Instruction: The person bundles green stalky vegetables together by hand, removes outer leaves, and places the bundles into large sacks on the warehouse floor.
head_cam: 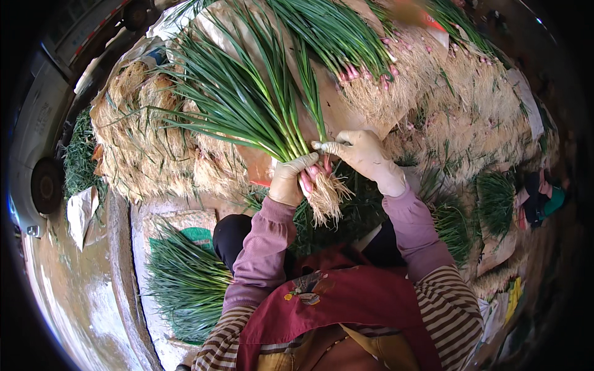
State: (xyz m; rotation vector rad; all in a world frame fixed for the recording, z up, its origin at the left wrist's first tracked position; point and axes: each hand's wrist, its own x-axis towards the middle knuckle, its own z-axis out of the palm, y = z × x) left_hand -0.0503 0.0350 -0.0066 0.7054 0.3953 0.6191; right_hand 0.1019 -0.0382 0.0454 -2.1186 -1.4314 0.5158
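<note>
A bunch of green onions (260,106) fans up and to the left from my gloved left hand (293,178), which is closed around the stems just above the pinkish bulbs. Pale stringy roots (325,201) hang below that grip. My gloved right hand (359,155) is beside the bunch, its thumb and forefinger pinched at the base of a separate green onion stalk (312,92). That stalk stands against the right side of the bunch, and its bulb shows just under my right fingertips.
Large heaps of pale-rooted onions lie left (144,134) and right (468,102). More green onions (334,32) rest on brown sheeting ahead. Another leafy bundle (190,283) sits by my left knee. A vehicle (39,139) stands at far left; a person (540,197) is at far right.
</note>
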